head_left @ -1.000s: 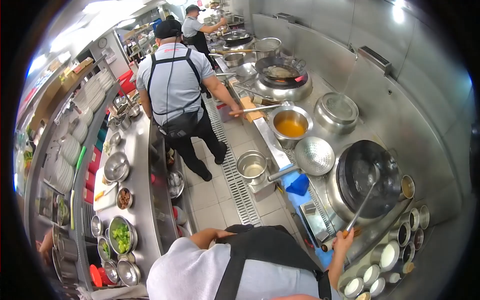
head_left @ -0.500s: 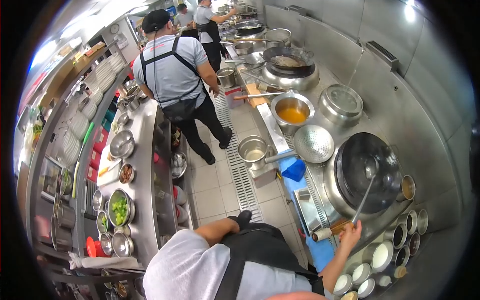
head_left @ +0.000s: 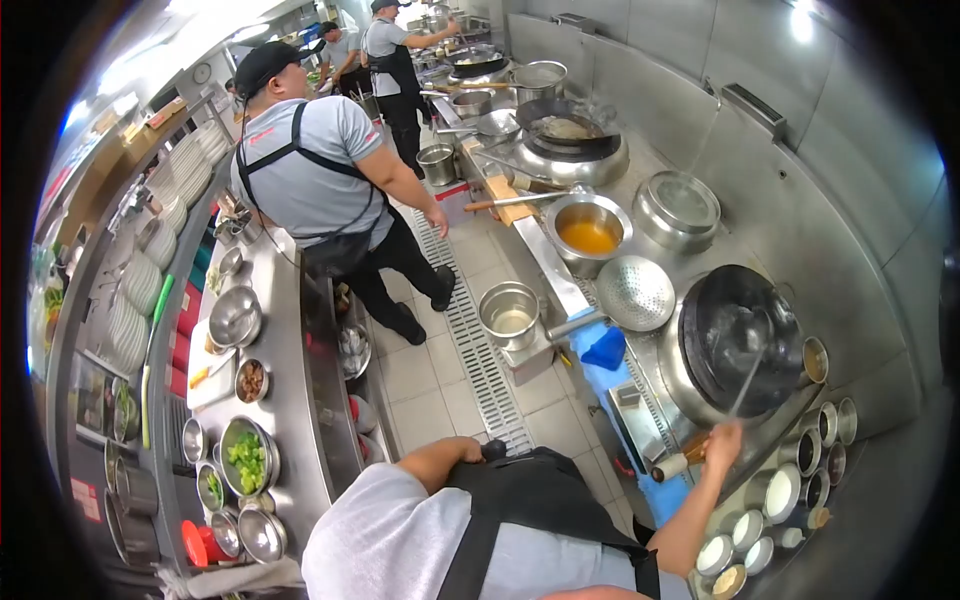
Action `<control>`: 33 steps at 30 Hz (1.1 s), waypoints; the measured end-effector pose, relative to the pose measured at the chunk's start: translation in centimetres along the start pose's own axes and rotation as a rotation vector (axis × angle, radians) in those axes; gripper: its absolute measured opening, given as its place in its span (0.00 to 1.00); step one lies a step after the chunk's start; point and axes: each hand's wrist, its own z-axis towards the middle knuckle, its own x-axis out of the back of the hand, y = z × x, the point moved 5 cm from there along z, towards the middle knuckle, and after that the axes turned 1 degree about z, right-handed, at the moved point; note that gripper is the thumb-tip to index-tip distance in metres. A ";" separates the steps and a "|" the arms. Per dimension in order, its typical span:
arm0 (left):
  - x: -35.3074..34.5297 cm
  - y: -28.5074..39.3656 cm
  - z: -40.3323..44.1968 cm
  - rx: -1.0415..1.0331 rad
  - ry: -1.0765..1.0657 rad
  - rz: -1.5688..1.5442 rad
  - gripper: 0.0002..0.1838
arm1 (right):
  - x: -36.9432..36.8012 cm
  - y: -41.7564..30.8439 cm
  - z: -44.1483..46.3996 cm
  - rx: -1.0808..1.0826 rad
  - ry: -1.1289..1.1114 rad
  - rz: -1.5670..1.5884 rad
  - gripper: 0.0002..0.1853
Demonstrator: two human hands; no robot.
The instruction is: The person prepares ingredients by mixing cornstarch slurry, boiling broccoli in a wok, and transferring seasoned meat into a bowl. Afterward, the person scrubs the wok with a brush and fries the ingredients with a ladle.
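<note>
My right hand [head_left: 723, 445] is closed around the handle of a long metal ladle [head_left: 748, 385], whose bowl is down in a dark wok [head_left: 700, 350]. Motion smears that hand and the ladle a little. The wok rests on a round steel burner ring, and I cannot make out any food in it. Just below my right hand, a wooden handle with a pale wrapped end [head_left: 670, 467] juts over the counter edge. My left hand [head_left: 468, 450] is low in front of my dark apron, near a black shoe; its fingers are hidden.
A perforated strainer [head_left: 635, 293] and a pot of orange liquid [head_left: 588, 232] stand left of the wok. Seasoning tubs [head_left: 782, 495] line the right. A co-worker [head_left: 320, 170] stands ahead in the aisle. Bowls of cut greens [head_left: 246, 458] sit on the left counter.
My right hand has moved slightly up and right with the ladle, which has shifted in the wok. The co-worker ahead has turned more to the right.
</note>
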 end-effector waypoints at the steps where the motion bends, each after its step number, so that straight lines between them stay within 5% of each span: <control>1: 0.9 -0.6 -0.4 -0.107 0.080 0.212 0.31 | -1.0 -0.1 -0.8 0.009 0.007 0.003 0.31; 3: 2.6 -0.6 -5.4 -0.264 0.314 0.672 0.34 | -2.4 -0.1 -3.0 0.027 0.079 -0.025 0.16; 7: 4.7 -5.4 -7.4 -0.246 0.453 0.681 0.34 | -3.3 -1.8 -6.7 -0.163 -0.003 0.241 0.09; 9: 6.4 -7.8 -10.2 -0.149 0.654 0.432 0.28 | -3.5 -2.2 -5.6 -0.150 -0.018 0.223 0.05; 11: 7.7 -8.9 -12.1 -0.139 0.663 0.461 0.29 | -3.9 -3.2 -4.3 -0.052 0.014 0.093 0.04; 13: 8.1 -9.3 -12.3 -0.268 0.486 0.821 0.32 | -4.3 -1.7 -2.7 -0.007 0.076 0.022 0.04; 17: 10.1 -8.2 -14.3 -0.061 0.691 0.493 0.30 | -5.4 -2.1 -4.4 0.023 0.136 -0.163 0.03; 21: 10.0 -5.3 -13.8 -0.094 0.822 0.352 0.31 | -3.6 -3.3 -6.2 -0.127 -0.025 0.153 0.02; 24: 8.2 -1.1 -11.9 -0.221 0.717 0.444 0.30 | -1.6 -2.0 -2.1 -0.151 -0.019 0.129 0.31; 27: 9.3 0.7 -6.4 -0.461 0.798 0.569 0.29 | -0.5 0.8 0.9 0.041 0.019 -0.031 0.27; 29: 5.8 9.4 -16.2 -0.425 0.965 0.261 0.27 | -0.2 0.0 -1.0 0.103 0.018 -0.067 0.24; 31: 3.7 16.6 -19.5 -0.603 0.969 0.132 0.23 | 0.6 -3.4 -5.5 -0.085 0.058 -0.200 0.25; 33: 0.5 24.4 -23.2 -0.791 0.912 0.070 0.20 | 1.9 -2.1 -6.1 -0.140 -0.094 0.049 0.27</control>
